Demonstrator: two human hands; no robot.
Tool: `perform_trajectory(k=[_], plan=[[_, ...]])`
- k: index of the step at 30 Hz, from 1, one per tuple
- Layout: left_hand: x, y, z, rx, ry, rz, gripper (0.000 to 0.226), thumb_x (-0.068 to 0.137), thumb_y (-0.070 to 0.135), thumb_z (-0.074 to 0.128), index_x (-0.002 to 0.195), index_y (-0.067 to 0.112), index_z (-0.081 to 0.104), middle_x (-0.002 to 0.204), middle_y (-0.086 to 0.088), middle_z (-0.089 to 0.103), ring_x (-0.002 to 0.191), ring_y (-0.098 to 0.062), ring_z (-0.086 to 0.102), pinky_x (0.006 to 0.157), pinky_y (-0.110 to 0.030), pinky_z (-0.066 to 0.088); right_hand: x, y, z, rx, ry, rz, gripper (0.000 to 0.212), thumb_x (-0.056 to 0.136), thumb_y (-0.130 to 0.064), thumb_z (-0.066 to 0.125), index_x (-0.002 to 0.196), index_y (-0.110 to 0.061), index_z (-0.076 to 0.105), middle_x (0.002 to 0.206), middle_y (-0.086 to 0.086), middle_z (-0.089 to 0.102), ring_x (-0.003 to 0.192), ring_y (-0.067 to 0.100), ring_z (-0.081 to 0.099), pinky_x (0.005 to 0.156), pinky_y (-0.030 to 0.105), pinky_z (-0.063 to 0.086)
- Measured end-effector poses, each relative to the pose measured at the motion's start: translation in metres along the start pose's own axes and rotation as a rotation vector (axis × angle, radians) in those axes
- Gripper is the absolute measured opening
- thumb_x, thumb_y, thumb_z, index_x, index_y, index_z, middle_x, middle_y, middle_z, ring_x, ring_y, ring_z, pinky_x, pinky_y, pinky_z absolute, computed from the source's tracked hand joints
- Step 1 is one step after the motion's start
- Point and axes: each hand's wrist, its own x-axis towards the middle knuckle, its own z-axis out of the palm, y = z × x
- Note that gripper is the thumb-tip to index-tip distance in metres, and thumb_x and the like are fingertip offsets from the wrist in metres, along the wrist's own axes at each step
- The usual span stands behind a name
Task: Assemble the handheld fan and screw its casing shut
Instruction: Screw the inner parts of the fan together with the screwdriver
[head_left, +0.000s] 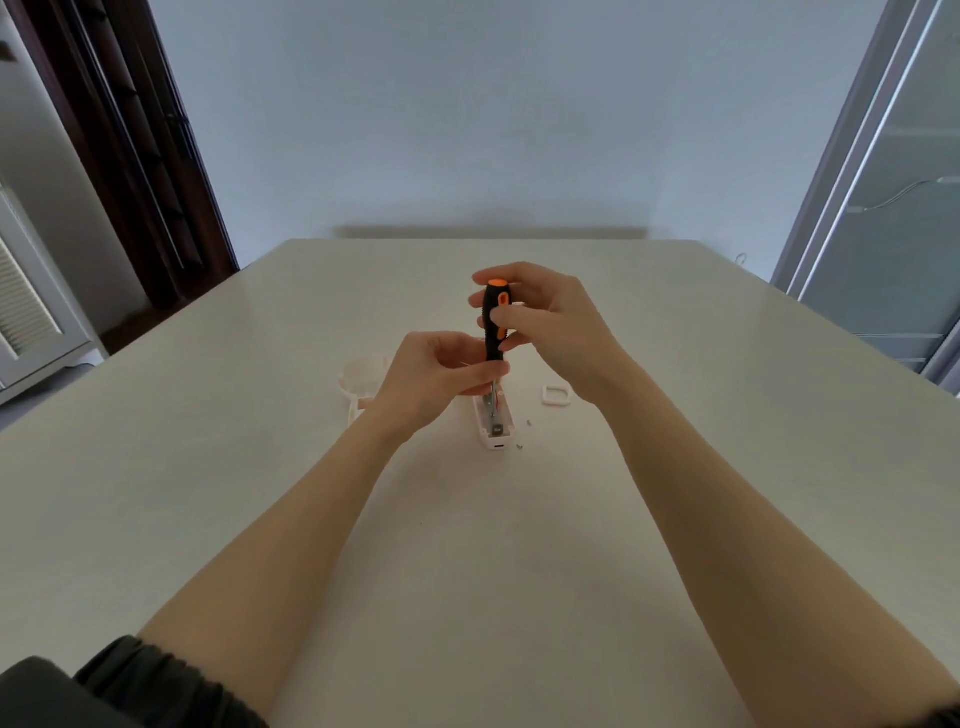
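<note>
Fan handle lay open on the bench, long axis running near to far, round fan head off left. Left hand pinched the screwdriver shaft low down; right hand wrapped its handle, tool upright, tip straight down into the casing. Loose screws sat just right.

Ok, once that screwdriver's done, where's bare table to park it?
Bare table right of the right hand, past the small white frame, is free, as is the stretch behind both hands. It is crowded by the open fan casing: loose screws lie at its right, the round fan head beyond the left hand.
</note>
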Motion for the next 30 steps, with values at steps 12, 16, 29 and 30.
perform_trajectory(k=[12,16,29,30], plan=[[0.000,0.000,0.002,0.070,0.035,0.044,0.013,0.076,0.010,0.076,0.087,0.007,0.072,0.086,-0.008,0.073,0.077,-0.025,0.071,0.074,-0.030,0.059,-0.004,0.006,0.009,-0.113,0.194,-0.081,0.018,0.077,-0.012,0.072,0.092,-0.018,0.065,0.084,-0.002,0.068,0.069,0.013,0.069,0.064,0.031,0.060],[-0.002,0.003,0.004,0.098,0.074,0.079,0.010,0.075,0.008,0.076,0.083,0.013,0.072,0.086,-0.010,0.072,0.074,-0.026,0.071,0.069,-0.027,0.059,-0.005,0.006,0.020,-0.105,0.272,-0.093,0.019,0.073,-0.013,0.075,0.086,-0.017,0.061,0.077,-0.005,0.067,0.062,0.002,0.062,0.056,0.013,0.050],[0.000,0.002,0.002,0.057,0.008,0.051,0.007,0.079,0.006,0.073,0.082,0.012,0.072,0.079,-0.003,0.072,0.070,-0.014,0.071,0.068,-0.021,0.057,-0.004,-0.003,0.009,-0.020,0.046,-0.008,0.026,0.081,-0.008,0.065,0.103,-0.021,0.068,0.095,0.002,0.068,0.082,0.009,0.063,0.062,0.018,0.047],[0.000,0.002,0.002,0.049,0.009,0.044,0.007,0.079,0.006,0.073,0.084,0.011,0.072,0.080,-0.002,0.072,0.069,-0.012,0.070,0.067,-0.019,0.056,-0.004,-0.004,0.006,0.030,0.012,-0.002,0.030,0.082,-0.003,0.060,0.106,-0.019,0.069,0.098,0.005,0.069,0.084,0.009,0.063,0.063,0.020,0.049]])
